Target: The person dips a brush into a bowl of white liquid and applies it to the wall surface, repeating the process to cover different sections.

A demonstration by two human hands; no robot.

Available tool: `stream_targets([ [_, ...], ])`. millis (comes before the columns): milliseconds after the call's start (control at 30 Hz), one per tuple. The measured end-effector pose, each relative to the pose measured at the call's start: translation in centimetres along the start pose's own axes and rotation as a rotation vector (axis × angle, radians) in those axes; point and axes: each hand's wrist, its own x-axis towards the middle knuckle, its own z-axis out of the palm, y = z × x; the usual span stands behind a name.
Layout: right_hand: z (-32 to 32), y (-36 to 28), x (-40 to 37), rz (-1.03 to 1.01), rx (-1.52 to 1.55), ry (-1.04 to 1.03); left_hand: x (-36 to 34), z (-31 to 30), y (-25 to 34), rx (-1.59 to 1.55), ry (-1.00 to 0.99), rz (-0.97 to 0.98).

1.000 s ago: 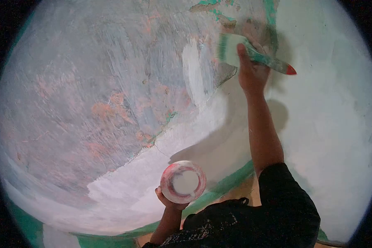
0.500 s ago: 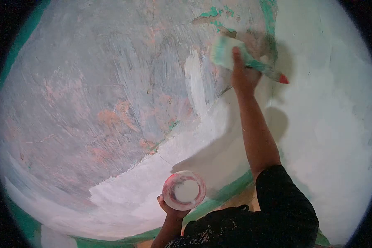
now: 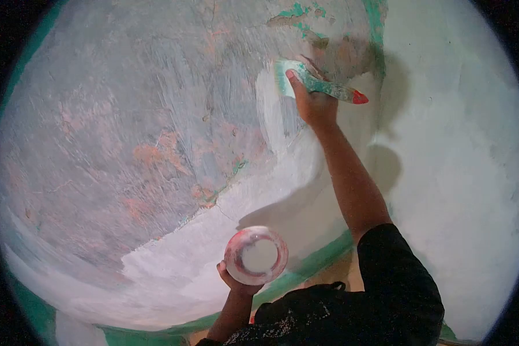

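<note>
My right hand (image 3: 314,104) grips a wide paintbrush (image 3: 323,86) with a green-smeared handle and a red tip. Its pale bristles lie at a white streak of paint (image 3: 269,109) on the grey, scraped wall (image 3: 121,92). Low in the view, my left hand (image 3: 236,282) holds a round bowl (image 3: 232,254) from below, its rim stained red and pink. White paint (image 3: 259,255) fills the middle of the bowl.
A band of fresh white (image 3: 179,254) runs below the ragged grey patch. To the right is a pale white wall (image 3: 455,144). Green strips (image 3: 323,256) edge the surface, and green flakes (image 3: 297,10) show near the top.
My right hand has moved left and slightly down with the paintbrush, bringing the bristles to the white streak. The bowl in my left hand has risen slightly.
</note>
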Motion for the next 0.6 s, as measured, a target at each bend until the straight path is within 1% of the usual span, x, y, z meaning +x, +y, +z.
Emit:
stream_targets([
  [33,-0.2,-0.7,0.3,-0.012,-0.021,-0.063,0.2,0.0,0.1,0.002,0.011,0.007],
  [67,-0.6,-1.8,0.0,0.186,0.182,0.025,0.5,-0.2,0.0,-0.007,0.038,0.016],
  [100,-1.5,-3.9,0.2,0.252,0.219,-0.119,0.6,-0.2,-0.1,-0.016,0.070,0.025],
  [133,-2.7,-6.1,0.7,0.320,0.255,-0.264,0.8,0.7,0.2,-0.137,-0.043,-0.006],
  [167,-3.4,-7.4,0.6,0.385,0.293,-0.409,1.4,0.4,0.0,-0.075,-0.032,0.018],
  [200,-3.6,-7.8,-0.2,0.327,0.339,-0.561,2.2,-0.4,-0.4,-0.011,-0.023,0.042],
  [233,-3.6,-8.9,-0.8,0.279,0.342,-0.792,2.8,-0.8,-0.5,0.053,-0.012,0.063],
  [300,-3.5,-11.5,-1.8,0.172,0.340,-1.249,3.2,1.7,-0.1,-0.036,-0.040,0.079],
  [367,-3.0,-12.3,-4.2,0.092,0.187,-1.439,3.1,4.6,0.4,-0.117,-0.067,0.108],
  [400,-3.0,-12.4,-5.0,0.075,0.148,-1.472,2.9,6.0,1.0,-0.012,-0.116,0.138],
  [433,-3.0,-12.5,-5.8,0.056,0.109,-1.505,3.0,5.7,0.9,-0.092,-0.145,0.098],
  [500,-3.0,-12.6,-6.6,0.068,0.111,-1.481,3.2,5.0,0.5,-0.251,-0.204,0.022],
  [600,-3.2,-13.1,-7.2,0.093,0.094,-1.542,3.4,5.1,0.7,-0.287,-0.307,0.049],
])
